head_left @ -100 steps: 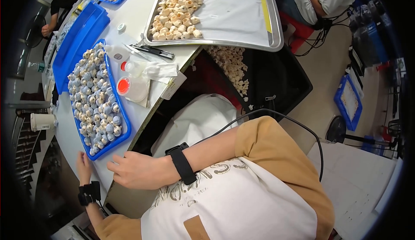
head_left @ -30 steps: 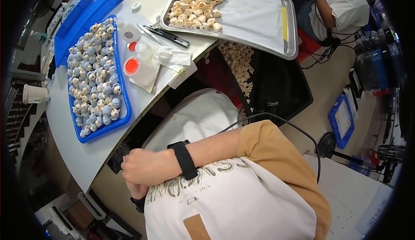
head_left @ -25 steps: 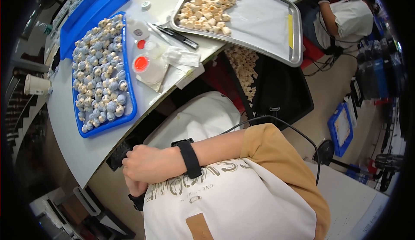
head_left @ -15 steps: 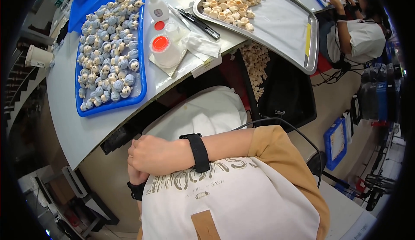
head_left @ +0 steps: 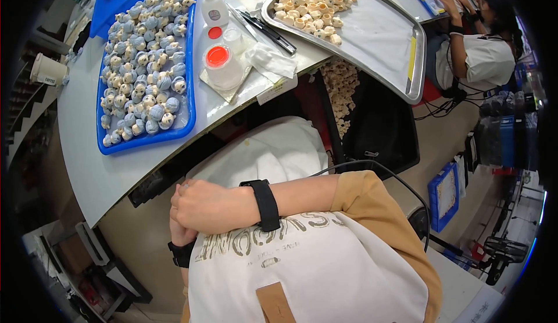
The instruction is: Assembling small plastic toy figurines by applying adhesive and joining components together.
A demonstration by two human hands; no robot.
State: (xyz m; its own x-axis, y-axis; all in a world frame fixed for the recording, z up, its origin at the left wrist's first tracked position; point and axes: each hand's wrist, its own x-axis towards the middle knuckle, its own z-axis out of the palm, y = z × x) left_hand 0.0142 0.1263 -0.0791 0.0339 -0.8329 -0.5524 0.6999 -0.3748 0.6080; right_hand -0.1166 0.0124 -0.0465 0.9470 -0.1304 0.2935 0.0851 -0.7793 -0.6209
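My right hand [head_left: 212,206] lies over my left hand [head_left: 181,230], at my front above the apron. The right fingers are curled in, and anything inside them is hidden. Most of the left hand is covered, its fingers included. Both wrists wear black bands. On the table beyond, the blue tray [head_left: 191,79] holds many small figure heads [head_left: 139,58] in cream and pale blue. To the right stands a metal tray [head_left: 417,61] with hollow cream pieces [head_left: 317,3] at its left end. Neither hand touches the trays.
Between the trays are a white squeeze bottle [head_left: 216,12], a clear cup [head_left: 221,70] with red contents, dark pen-like tools [head_left: 270,32] and a crumpled tissue [head_left: 270,60]. A black bin [head_left: 383,125] holds cream pieces under the table. Another person [head_left: 474,50] works at far right.
The view has shifted slightly, moving the trays and table a little in the picture. My hands stay together in the same pose. The other person's hands have moved slightly.
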